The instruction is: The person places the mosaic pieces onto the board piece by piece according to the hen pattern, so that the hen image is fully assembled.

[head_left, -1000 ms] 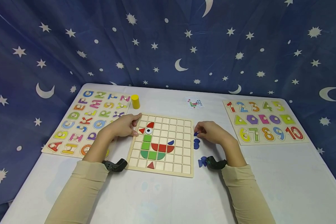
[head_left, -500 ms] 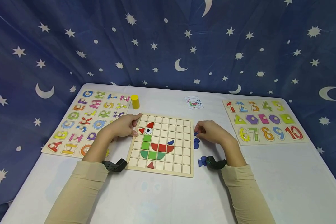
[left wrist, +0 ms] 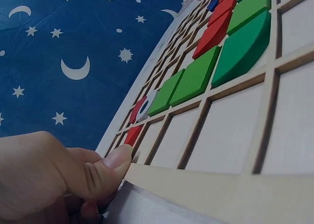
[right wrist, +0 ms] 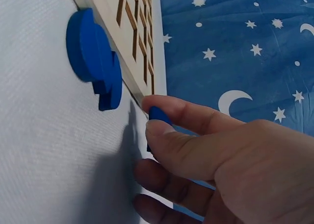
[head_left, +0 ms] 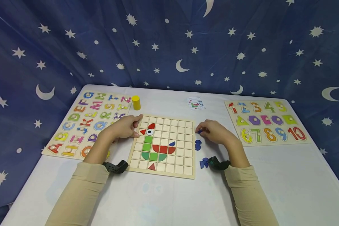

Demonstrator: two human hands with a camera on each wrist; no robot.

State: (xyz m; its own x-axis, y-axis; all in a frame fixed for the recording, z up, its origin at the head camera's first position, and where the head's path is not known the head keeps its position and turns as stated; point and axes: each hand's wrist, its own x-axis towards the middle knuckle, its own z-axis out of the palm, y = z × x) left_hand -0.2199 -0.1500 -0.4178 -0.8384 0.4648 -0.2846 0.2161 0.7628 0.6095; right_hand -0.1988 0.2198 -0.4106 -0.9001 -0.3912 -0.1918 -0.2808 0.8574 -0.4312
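In the head view my left hand (head_left: 122, 128) holds the left edge of a square wooden grid board (head_left: 180, 152), thumb on the rim in the left wrist view. Red, green and blue pieces and a white eye disc (head_left: 150, 132) form a bird on it. Beyond the board's right edge, my right hand (head_left: 215, 131) pinches a small blue puzzle piece (right wrist: 158, 114) between thumb and index finger. Most of that piece is covered by the fingers. Blue pieces (head_left: 198, 145) lie overlapping nearby, and another blue group (head_left: 205, 162) sits closer to the right wrist.
An alphabet board (head_left: 84, 114) lies on the left, a number board (head_left: 266, 125) on the right. Behind the grid board stand a yellow cylinder (head_left: 136, 103) and a small picture card (head_left: 196, 103) with a bird. A starry blue cloth (head_left: 169, 40) hangs behind the table.
My right hand has shifted slightly away from me and now has the blue piece up between its fingertips. The left hand and the board stay where they were.
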